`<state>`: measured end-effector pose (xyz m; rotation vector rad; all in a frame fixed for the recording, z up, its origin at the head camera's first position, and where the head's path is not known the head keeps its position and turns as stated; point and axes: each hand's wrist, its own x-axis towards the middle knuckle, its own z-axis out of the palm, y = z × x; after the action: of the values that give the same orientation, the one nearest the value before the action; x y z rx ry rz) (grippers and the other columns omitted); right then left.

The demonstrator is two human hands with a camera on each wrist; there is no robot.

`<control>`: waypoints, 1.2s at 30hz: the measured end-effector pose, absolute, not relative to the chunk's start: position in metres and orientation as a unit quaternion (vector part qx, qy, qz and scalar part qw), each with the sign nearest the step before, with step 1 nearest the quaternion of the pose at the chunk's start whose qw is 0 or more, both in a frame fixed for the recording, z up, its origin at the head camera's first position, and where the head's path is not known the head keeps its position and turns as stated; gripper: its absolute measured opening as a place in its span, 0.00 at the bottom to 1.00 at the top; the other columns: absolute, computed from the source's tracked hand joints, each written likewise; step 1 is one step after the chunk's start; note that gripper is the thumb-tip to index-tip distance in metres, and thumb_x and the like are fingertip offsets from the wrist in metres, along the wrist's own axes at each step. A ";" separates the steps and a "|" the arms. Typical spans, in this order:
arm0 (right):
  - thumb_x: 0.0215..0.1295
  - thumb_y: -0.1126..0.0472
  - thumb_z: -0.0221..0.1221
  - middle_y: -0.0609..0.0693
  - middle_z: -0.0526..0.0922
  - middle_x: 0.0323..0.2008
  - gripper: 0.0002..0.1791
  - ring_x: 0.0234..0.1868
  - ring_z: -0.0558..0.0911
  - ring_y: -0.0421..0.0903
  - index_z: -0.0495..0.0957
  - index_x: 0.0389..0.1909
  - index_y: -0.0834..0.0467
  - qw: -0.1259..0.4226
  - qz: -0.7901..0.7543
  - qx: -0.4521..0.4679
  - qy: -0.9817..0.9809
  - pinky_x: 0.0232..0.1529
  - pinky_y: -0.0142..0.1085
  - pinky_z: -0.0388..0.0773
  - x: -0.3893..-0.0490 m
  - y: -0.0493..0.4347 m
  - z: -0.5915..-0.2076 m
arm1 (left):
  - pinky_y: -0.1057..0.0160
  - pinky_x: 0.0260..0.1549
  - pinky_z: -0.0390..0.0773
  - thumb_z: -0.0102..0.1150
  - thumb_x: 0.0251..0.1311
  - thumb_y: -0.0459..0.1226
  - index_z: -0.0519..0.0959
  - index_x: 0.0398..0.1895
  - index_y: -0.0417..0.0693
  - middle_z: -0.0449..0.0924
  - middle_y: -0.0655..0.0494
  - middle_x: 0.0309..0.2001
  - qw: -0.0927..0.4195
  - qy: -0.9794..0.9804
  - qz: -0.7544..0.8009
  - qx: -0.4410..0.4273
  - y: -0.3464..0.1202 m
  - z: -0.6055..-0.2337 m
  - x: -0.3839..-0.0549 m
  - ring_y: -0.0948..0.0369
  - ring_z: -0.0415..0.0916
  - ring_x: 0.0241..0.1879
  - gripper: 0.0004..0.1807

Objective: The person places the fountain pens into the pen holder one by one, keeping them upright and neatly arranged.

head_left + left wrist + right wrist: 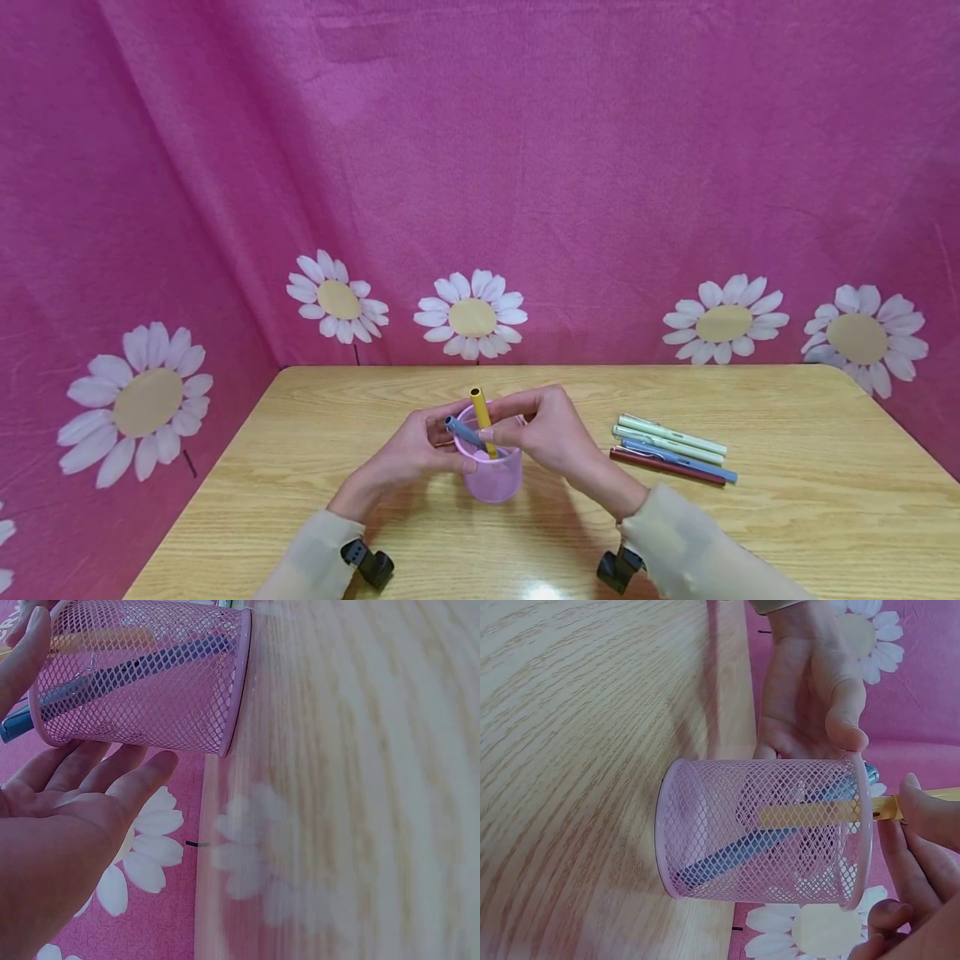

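Note:
A pink mesh pen cup [495, 482] stands upright on the table. My left hand [405, 454] holds it from the side, thumb at the rim and fingers along the mesh. Above the opening, my right hand [551, 429] pinches a yellow pen [477, 404] between thumb and fingers. In the right wrist view, the lower part of the yellow pen [802, 814] shows through the mesh, its end above the cup's base. A blue pen [459, 428] leans inside the cup, its top sticking out over the rim towards the left hand.
Right of the cup, two pale green pens [671, 433], another blue pen [678, 458] and a dark red pen [667, 467] lie side by side on the wooden table [300, 467]. A magenta cloth [570, 183] with white daisies hangs behind and at the sides.

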<state>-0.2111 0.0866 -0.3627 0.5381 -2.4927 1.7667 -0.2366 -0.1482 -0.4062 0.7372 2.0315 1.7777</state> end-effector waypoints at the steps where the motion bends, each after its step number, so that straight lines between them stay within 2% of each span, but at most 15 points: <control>1: 0.54 0.63 0.79 0.51 0.92 0.39 0.13 0.29 0.72 0.45 0.93 0.41 0.60 0.019 0.568 0.174 -0.804 0.28 0.32 0.69 -0.211 0.087 -0.363 | 0.55 0.64 0.77 0.75 0.62 0.31 0.60 0.81 0.36 0.70 0.37 0.73 0.170 0.716 0.625 0.260 -0.148 -0.406 -0.237 0.45 0.76 0.66 0.47; 6: 0.54 0.63 0.80 0.50 0.92 0.39 0.14 0.30 0.72 0.45 0.93 0.42 0.59 0.015 0.564 0.173 -0.808 0.28 0.32 0.69 -0.212 0.086 -0.363 | 0.56 0.62 0.78 0.76 0.61 0.31 0.59 0.81 0.35 0.72 0.37 0.71 0.171 0.716 0.626 0.255 -0.148 -0.406 -0.236 0.46 0.77 0.64 0.49; 11: 0.53 0.63 0.80 0.50 0.92 0.39 0.14 0.28 0.69 0.43 0.93 0.43 0.59 0.006 0.561 0.175 -0.809 0.25 0.32 0.66 -0.211 0.086 -0.362 | 0.55 0.62 0.78 0.77 0.60 0.31 0.56 0.81 0.32 0.73 0.35 0.70 0.173 0.712 0.633 0.251 -0.148 -0.407 -0.236 0.46 0.78 0.64 0.51; 18: 0.54 0.63 0.80 0.48 0.91 0.35 0.12 0.29 0.72 0.46 0.93 0.40 0.57 -0.002 0.549 0.174 -0.817 0.24 0.32 0.66 -0.210 0.087 -0.363 | 0.57 0.61 0.79 0.77 0.59 0.31 0.63 0.80 0.37 0.77 0.41 0.68 0.172 0.712 0.633 0.250 -0.147 -0.406 -0.236 0.48 0.79 0.63 0.47; 26: 0.54 0.63 0.79 0.47 0.91 0.34 0.11 0.31 0.73 0.45 0.93 0.38 0.59 0.011 0.534 0.185 -0.825 0.27 0.32 0.67 -0.212 0.089 -0.363 | 0.60 0.58 0.81 0.76 0.60 0.30 0.63 0.80 0.36 0.76 0.41 0.69 0.176 0.702 0.635 0.270 -0.148 -0.407 -0.237 0.51 0.81 0.59 0.46; 31: 0.56 0.63 0.78 0.46 0.91 0.37 0.10 0.30 0.72 0.46 0.93 0.39 0.59 0.028 0.522 0.194 -0.830 0.29 0.33 0.65 -0.211 0.099 -0.359 | 0.56 0.61 0.79 0.76 0.61 0.31 0.66 0.79 0.38 0.75 0.42 0.70 0.170 0.712 0.626 0.268 -0.149 -0.407 -0.237 0.50 0.80 0.61 0.43; 33: 0.57 0.63 0.77 0.46 0.91 0.36 0.10 0.30 0.73 0.45 0.92 0.40 0.60 0.029 0.519 0.194 -0.832 0.29 0.33 0.65 -0.211 0.104 -0.358 | 0.54 0.62 0.78 0.76 0.61 0.31 0.66 0.78 0.37 0.74 0.39 0.70 0.165 0.714 0.623 0.274 -0.149 -0.407 -0.237 0.49 0.79 0.61 0.43; 36: 0.58 0.65 0.77 0.46 0.90 0.34 0.09 0.30 0.74 0.45 0.92 0.40 0.61 0.031 0.511 0.195 -0.836 0.28 0.32 0.65 -0.209 0.112 -0.358 | 0.55 0.62 0.79 0.76 0.60 0.30 0.66 0.78 0.36 0.75 0.38 0.69 0.161 0.714 0.624 0.272 -0.148 -0.407 -0.236 0.50 0.80 0.59 0.44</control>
<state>-0.2092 0.1120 -0.3579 0.6023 -2.5769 1.5744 -0.2364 -0.1477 -0.4072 0.7776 2.0397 1.7819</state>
